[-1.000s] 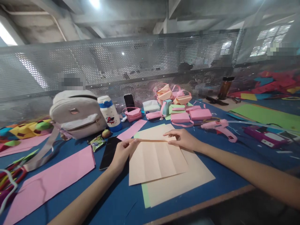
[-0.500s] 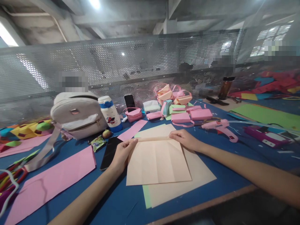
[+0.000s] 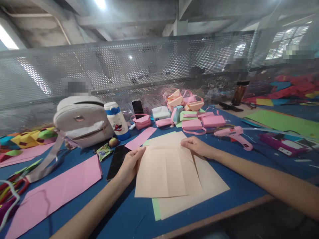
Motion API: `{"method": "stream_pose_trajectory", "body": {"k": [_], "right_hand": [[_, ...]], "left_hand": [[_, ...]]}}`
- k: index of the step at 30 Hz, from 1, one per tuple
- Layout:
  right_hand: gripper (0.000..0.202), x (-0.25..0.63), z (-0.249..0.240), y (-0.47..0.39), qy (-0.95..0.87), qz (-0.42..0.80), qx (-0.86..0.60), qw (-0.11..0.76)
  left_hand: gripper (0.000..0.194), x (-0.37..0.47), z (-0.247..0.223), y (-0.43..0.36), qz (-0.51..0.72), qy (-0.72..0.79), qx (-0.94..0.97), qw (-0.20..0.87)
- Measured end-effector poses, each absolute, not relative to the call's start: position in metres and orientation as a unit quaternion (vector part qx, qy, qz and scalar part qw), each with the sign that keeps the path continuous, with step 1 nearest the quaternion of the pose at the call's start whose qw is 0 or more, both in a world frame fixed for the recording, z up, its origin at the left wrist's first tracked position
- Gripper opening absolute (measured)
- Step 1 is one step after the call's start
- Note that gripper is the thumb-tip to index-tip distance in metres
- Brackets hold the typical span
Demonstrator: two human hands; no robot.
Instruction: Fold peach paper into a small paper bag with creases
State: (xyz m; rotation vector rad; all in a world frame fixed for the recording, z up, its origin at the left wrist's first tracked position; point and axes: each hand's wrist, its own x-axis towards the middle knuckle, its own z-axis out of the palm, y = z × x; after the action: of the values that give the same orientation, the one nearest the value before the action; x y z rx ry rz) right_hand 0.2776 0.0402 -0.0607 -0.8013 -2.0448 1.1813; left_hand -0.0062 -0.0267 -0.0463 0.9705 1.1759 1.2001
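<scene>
A peach paper sheet (image 3: pixel 166 172) with several vertical creases is held by its two upper corners. My left hand (image 3: pixel 132 161) pinches the upper left corner between thumb and fingers. At the upper right corner, my right hand (image 3: pixel 194 146) grips the paper the same way. Beneath it lies a larger peach sheet (image 3: pixel 211 186), turned at an angle, with a green sheet (image 3: pixel 156 209) showing at its edges. A black phone (image 3: pixel 117 162) lies flat beside my left hand.
Pink sheets (image 3: pixel 59 189) lie left. Behind stand a backpack (image 3: pixel 82 122), a bottle (image 3: pixel 117 121) and small paper bags (image 3: pixel 191 125). A pink glue gun (image 3: pixel 235 134) and purple power strip (image 3: pixel 284 146) are right. A perforated metal screen (image 3: pixel 149 66) rises behind.
The fold along the top of the held peach sheet has opened out flatter, and its lower right corner has shifted slightly. Both hands have hardly moved.
</scene>
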Motion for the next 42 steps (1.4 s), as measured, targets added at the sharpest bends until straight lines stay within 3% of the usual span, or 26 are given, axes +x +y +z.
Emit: {"method": "stream_pose_trajectory", "body": {"k": [10, 17, 24, 34, 42], "right_hand": [[0.052, 0.277, -0.046, 0.041, -0.779, 0.485, -0.300, 0.262], [0.036, 0.240, -0.029, 0.036, -0.797, 0.491, -0.281, 0.211], [0.036, 0.247, -0.037, 0.048, -0.776, 0.465, -0.343, 0.253], [0.004, 0.263, -0.057, 0.041, -0.840, 0.324, -0.366, 0.234], [0.015, 0.266, -0.055, 0.040, -0.910, 0.203, -0.297, 0.207]], "left_hand": [[0.051, -0.007, -0.034, -0.022, 0.399, 0.512, 0.579, 0.493], [0.051, 0.020, -0.015, 0.013, 0.291, 0.481, 0.699, 0.441], [0.070, 0.023, -0.014, 0.015, 0.216, 0.519, 0.721, 0.405], [0.018, 0.009, -0.025, -0.001, 0.152, 0.541, 0.797, 0.221], [0.008, 0.016, -0.035, -0.023, 0.170, 0.535, 0.814, 0.150]]}}
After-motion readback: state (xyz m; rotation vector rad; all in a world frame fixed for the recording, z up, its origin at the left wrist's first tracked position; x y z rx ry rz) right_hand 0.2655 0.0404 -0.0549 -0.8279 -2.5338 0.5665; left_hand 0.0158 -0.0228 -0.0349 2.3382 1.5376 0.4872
